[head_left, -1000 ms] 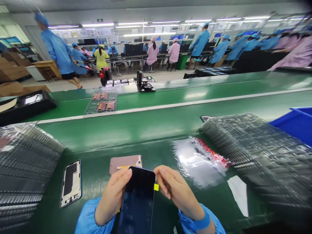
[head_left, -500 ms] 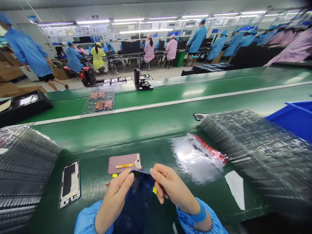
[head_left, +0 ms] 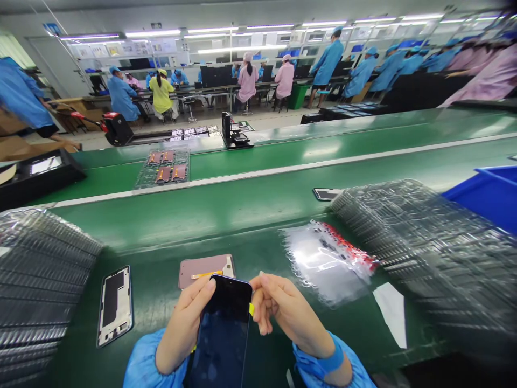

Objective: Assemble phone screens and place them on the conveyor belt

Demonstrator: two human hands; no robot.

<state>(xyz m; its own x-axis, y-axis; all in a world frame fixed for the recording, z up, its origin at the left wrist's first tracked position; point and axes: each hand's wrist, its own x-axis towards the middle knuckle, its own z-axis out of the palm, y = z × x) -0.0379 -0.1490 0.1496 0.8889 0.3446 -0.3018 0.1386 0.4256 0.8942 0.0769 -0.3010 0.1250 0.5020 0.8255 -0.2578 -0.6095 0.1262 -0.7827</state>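
A dark-screened smartphone (head_left: 224, 328) with a blue edge stands tilted toward me, its lower end cut off by the frame. My left hand (head_left: 183, 320) is closed around its left side, thumb on the front near the top corner. My right hand (head_left: 283, 307) is beside the upper right corner, its fingers loosely curled and apart; whether a fingertip touches the edge I cannot tell. A yellow tab (head_left: 251, 309) sticks out from the phone's right edge. Behind the phone lies a brownish display panel (head_left: 197, 264) with an orange flex cable, partly covered.
Left lies an opened phone housing (head_left: 116, 304). Stacks of clear trays (head_left: 40, 291) and more trays (head_left: 404, 231) flank the bench. Plastic films (head_left: 319, 264) with red tabs and a white wipe (head_left: 391, 312) lie right, near a blue bin (head_left: 484, 188). Beyond runs a green conveyor (head_left: 283, 156).
My right thumb has come off the phone's corner, and the hand sits slightly apart. The phone has shifted a little left and up. A phone housing on the belt and a walking person moved left.
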